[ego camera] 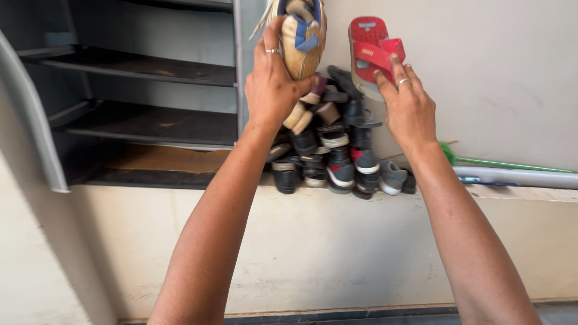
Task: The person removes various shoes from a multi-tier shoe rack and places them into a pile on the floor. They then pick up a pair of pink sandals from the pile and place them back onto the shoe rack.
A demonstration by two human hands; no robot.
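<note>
**Materials rundown, everything's pretty scuffed and dusty**

The sneaker [301, 33] looks like worn tan cloth with blue fabric trim, matt and grubby. The red sandal [372, 51] seems rubbery, with a dull strap. The shelves [150, 123] are dark, matt, dusty boards in a grey painted metal-looking frame. The ledge [337, 241] is rough, chalky plaster. The green stick [512, 164] looks like smooth plastic.
</note>
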